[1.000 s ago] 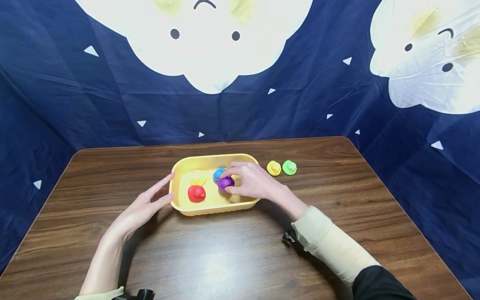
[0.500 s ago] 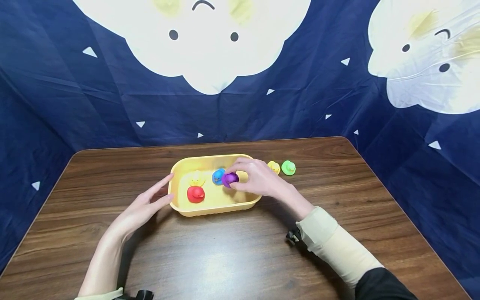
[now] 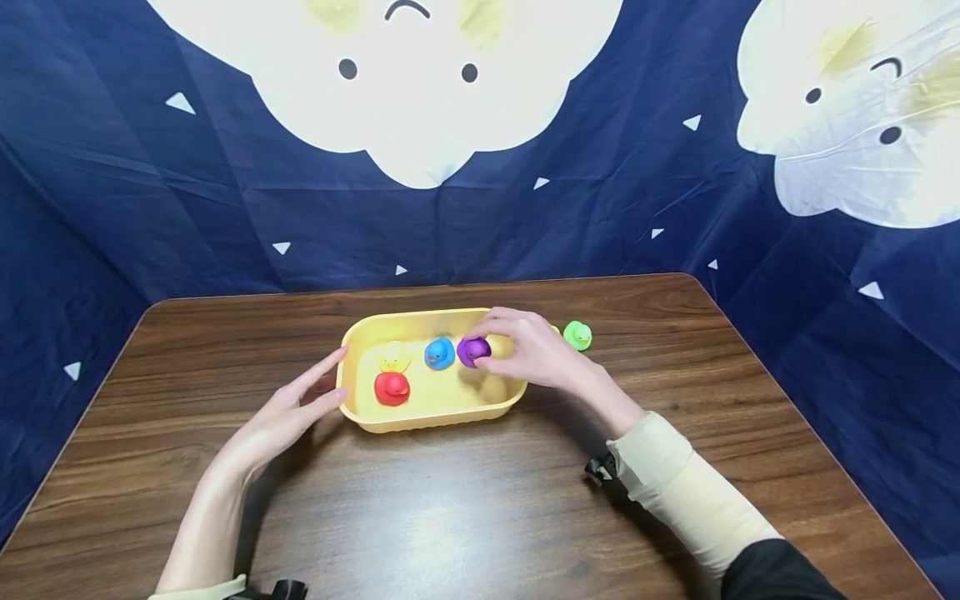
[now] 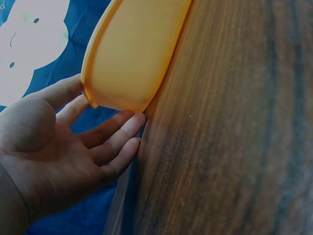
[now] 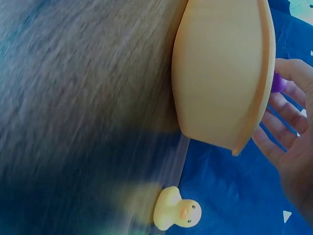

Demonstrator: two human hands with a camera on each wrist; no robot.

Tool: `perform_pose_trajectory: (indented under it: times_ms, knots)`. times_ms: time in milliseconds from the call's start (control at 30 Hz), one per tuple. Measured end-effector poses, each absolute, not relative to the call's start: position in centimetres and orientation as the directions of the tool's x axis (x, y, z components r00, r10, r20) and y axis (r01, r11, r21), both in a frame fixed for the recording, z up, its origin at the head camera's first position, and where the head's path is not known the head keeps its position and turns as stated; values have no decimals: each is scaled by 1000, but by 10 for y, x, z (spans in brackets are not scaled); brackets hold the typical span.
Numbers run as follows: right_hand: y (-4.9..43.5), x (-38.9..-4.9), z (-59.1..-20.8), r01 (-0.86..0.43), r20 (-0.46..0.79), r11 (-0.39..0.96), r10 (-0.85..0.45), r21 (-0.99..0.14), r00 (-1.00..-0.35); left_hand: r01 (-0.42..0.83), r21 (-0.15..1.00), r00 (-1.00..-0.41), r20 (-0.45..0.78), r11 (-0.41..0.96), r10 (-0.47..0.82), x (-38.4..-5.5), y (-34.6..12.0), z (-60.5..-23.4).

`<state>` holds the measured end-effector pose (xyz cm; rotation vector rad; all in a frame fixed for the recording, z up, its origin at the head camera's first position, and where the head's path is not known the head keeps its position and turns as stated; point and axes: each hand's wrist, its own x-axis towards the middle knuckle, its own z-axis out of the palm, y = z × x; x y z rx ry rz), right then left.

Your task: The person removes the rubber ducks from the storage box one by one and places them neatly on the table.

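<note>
In the head view, my right hand [image 3: 534, 348] pinches a purple rubber duck [image 3: 474, 352] between thumb and fingers, inside a yellow plastic tray [image 3: 431, 421]. Just left of it in the tray is a blue duck [image 3: 439, 354]. A red duck [image 3: 392, 389] and a yellow duck [image 3: 394, 358] sit close together in the left half. My left hand [image 3: 285, 417] touches the tray's left end with extended fingertips; the left wrist view shows these fingers [image 4: 117, 142] against the end wall. Only part of the purple duck [image 5: 279, 83] shows in the right wrist view.
A green duck [image 3: 577, 335] stands on the wooden table [image 3: 652, 333] right of the tray. Another yellow duck [image 5: 176, 209] stands outside the tray in the right wrist view; my right hand nearly hides it from the head camera. A blue cloth [image 3: 450, 233] hangs behind the table.
My right hand has moved the purple duck rightward, away from the blue duck, leaving a gap between them. The hand now covers most of the yellow duck outside. My left hand has stayed put.
</note>
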<state>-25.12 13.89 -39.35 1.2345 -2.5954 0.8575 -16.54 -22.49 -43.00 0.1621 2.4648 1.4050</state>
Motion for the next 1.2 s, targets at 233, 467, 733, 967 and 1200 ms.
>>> perform_pose_trajectory:
  times_ms: [233, 467, 733, 967, 1200]
  knots:
    - [151, -252, -391, -742, 368, 489, -655, -459, -660, -42, 854, -950, -195, 519, 245, -166, -225, -430]
    - [166, -253, -389, -731, 381, 499, -632, -465, -674, -40, 866, -948, -190, 499, 254, -165, -225, -429]
    - [180, -256, -384, -712, 385, 513, -606, -480, -696, -36, 872, -949, -183, 489, 256, -165, -226, -429]
    - [193, -258, -383, -689, 372, 550, -585, -472, -721, -38, 869, -947, -188, 493, 259, -165, -225, -428]
    - [207, -261, -382, -693, 392, 558, -573, -457, -720, -33, 861, -950, -185, 507, 253, -165, -225, -428]
